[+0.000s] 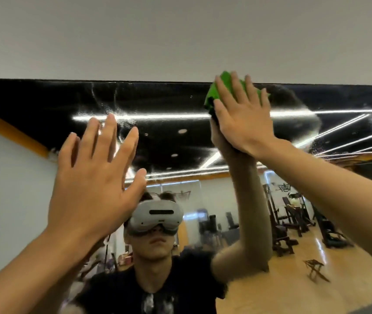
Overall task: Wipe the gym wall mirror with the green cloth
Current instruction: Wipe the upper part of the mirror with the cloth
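The gym wall mirror [169, 105] fills the lower part of the head view, its top edge running under a white wall. My right hand [241, 116] presses the green cloth [214, 94] flat against the glass right at that top edge, fingers spread over the cloth. My left hand [96, 180] is raised in front of the mirror to the left, palm forward, fingers apart, holding nothing. Wet streaks and smears show on the glass between the hands and to the right of the cloth.
The white wall [180, 37] sits above the mirror. The reflection shows a person in a headset and black shirt, a wooden floor, weight machines [293, 218] and a small stool [316, 268] behind me.
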A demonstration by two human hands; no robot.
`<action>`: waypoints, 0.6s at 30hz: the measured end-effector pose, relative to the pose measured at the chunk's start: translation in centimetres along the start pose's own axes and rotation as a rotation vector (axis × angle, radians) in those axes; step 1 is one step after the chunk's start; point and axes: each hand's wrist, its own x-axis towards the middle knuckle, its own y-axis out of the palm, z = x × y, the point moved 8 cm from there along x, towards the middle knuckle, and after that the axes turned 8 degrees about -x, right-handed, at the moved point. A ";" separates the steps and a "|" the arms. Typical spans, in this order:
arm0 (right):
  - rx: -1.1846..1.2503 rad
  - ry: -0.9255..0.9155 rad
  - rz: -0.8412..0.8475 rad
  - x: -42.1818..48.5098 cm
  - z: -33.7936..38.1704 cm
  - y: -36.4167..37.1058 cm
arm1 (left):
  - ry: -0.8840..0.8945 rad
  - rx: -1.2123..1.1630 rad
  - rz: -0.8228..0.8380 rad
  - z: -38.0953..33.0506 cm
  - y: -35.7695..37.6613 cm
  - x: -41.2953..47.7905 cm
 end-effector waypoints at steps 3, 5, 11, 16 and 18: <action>-0.012 -0.319 -0.028 -1.6 5.9 0.2 | 0.000 0.007 0.006 0.9 1.7 0.6; -0.019 -0.457 -0.036 -2.5 5.9 0.4 | -0.038 0.042 0.084 1.8 3.1 0.6; 0.004 -0.216 -0.047 -0.6 -8.7 0.5 | -0.132 0.158 0.092 2.3 2.9 1.0; 0.013 -0.114 0.023 0.1 -12.9 0.4 | -0.097 0.010 0.113 3.5 3.2 1.1; 0.015 -0.118 0.011 -0.3 -12.6 0.3 | -0.089 -0.102 0.068 1.2 2.1 1.1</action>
